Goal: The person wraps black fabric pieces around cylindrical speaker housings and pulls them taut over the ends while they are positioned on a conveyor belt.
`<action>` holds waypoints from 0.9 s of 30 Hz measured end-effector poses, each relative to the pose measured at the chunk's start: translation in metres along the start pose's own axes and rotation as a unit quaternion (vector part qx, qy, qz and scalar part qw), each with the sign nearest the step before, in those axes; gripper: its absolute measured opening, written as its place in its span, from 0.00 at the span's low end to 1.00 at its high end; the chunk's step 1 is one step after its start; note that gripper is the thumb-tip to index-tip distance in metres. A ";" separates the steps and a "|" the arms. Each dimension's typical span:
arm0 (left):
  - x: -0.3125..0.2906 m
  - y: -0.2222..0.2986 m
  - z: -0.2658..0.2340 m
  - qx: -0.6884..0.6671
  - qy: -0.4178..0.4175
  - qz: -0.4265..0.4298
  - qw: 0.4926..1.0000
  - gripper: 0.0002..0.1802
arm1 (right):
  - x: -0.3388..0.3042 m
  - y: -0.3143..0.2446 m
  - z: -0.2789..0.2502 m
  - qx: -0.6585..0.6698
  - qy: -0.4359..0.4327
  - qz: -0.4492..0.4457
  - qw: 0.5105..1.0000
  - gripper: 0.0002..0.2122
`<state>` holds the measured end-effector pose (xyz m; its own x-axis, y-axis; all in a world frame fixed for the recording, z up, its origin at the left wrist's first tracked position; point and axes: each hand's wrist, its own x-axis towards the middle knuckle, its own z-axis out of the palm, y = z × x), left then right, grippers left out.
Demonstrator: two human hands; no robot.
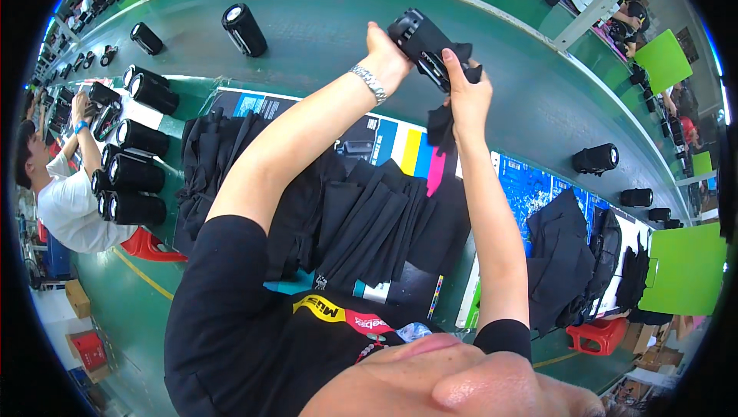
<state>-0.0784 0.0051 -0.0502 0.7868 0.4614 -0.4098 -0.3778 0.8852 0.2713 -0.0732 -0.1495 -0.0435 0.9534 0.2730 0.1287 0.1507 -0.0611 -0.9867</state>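
A black cylindrical portable speaker point(421, 39) is held up over the grey conveyor belt, tilted, between both my hands. My left hand point(390, 62) supports its left end from beneath, most of its fingers hidden behind it. Gripping the other end, my right hand point(470, 96) has its thumb pressed along the speaker's side. A dark strip of cloth point(440, 126) hangs by the right hand; whether it is attached to the speaker I cannot tell. Piles of black cloth pieces point(369, 221) lie on the bench below my forearms.
More black speakers stand on the belt, one point(244, 30) to the left and another point(595, 159) to the right. Several speakers point(138, 175) sit by a co-worker point(73, 202) at left. More black cloth point(561, 240) and a green panel point(686, 267) are at right.
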 end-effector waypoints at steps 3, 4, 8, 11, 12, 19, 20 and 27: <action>0.011 0.005 -0.013 0.245 0.052 0.038 0.967 0.37 | 0.027 0.001 -0.027 -0.215 0.166 -0.328 0.905 0.32; 0.012 0.017 -0.020 0.287 0.040 0.078 0.954 0.34 | 0.020 -0.013 -0.023 -0.216 0.112 -0.274 0.930 0.33; -0.002 0.021 -0.009 0.385 -0.081 0.148 0.907 0.25 | 0.036 0.006 -0.014 -0.360 0.028 -0.365 0.858 0.29; -0.005 0.013 0.007 0.546 -0.238 0.231 0.769 0.19 | 0.040 0.021 -0.008 -0.335 0.035 -0.374 0.864 0.28; -0.001 0.011 0.012 0.579 -0.257 0.227 0.739 0.18 | 0.043 0.021 -0.006 -0.333 0.024 -0.377 0.864 0.28; 0.047 0.012 0.019 0.661 -0.219 0.003 0.717 0.20 | 0.050 0.033 -0.004 -0.292 0.060 -0.301 0.906 0.30; 0.049 0.009 0.023 0.654 -0.233 0.013 0.719 0.19 | 0.052 0.035 -0.006 -0.296 0.078 -0.301 0.903 0.31; 0.067 -0.005 0.035 0.670 -0.267 0.171 0.671 0.14 | 0.067 0.046 -0.014 0.001 -0.070 -0.111 0.991 0.40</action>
<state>-0.0071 0.0289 -0.0488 0.9637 0.2204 0.1508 -0.0857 -0.2794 0.9563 0.0007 -0.1473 -0.0788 0.8509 0.4109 0.3273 0.3519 0.0169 -0.9359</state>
